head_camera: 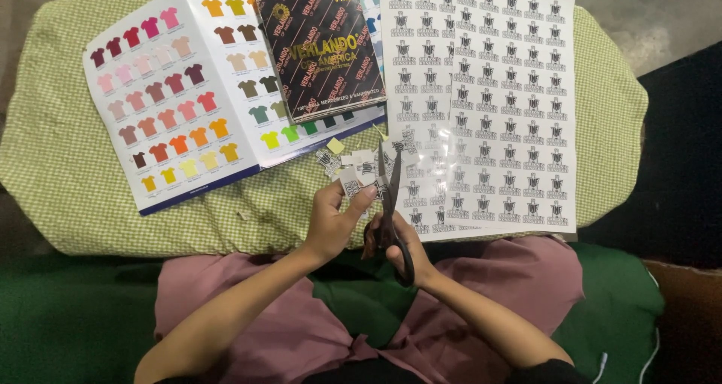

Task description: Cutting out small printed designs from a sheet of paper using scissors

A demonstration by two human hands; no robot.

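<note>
My right hand (406, 242) grips black-handled scissors (389, 196), blades pointing up and away from me. My left hand (331, 222) pinches a small cut paper label (352, 186) just left of the blades. A little heap of cut labels (353, 162) lies beyond my fingers on the cushion. To the right lie large white sheets (496, 91) printed with rows of small black emblems; the scissor tips reach their lower left corner.
A green checked cushion (60, 158) bears everything. An open colour chart (165, 91) with small shirt swatches lies at left, a dark booklet (322, 49) on top of it. My pink-clothed lap (489, 279) and green fabric (68, 324) are below.
</note>
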